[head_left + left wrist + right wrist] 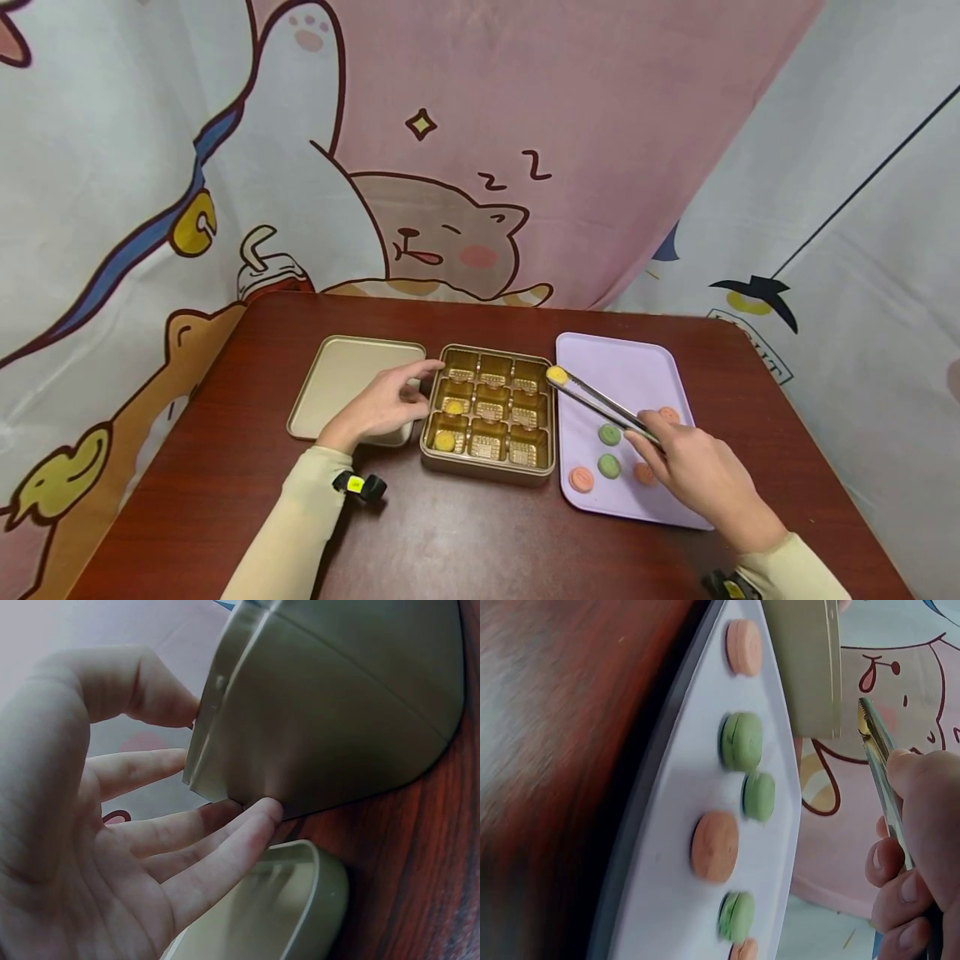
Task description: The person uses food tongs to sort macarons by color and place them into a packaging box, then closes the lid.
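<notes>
My right hand [693, 467] grips metal tongs [611, 407], whose tips hold a yellow macaron [557, 376] over the right rim of the gold tin [487, 472]. A divided gold insert fills the tin. Two yellow macarons sit in its left column, one in the front compartment [444, 441] and one in the middle compartment [453, 407]. My left hand [381, 404] rests its fingertips and thumb against the tin's left side. In the left wrist view, extended fingers [259, 825] touch the tin's outer wall.
Right of the tin lies a lilac tray [615, 354] with green macarons [742, 742] and orange-pink macarons [715, 846]. The tin's lid [352, 367] lies at left, partly under my left hand. A printed cloth [600, 125] hangs behind the brown table [480, 542].
</notes>
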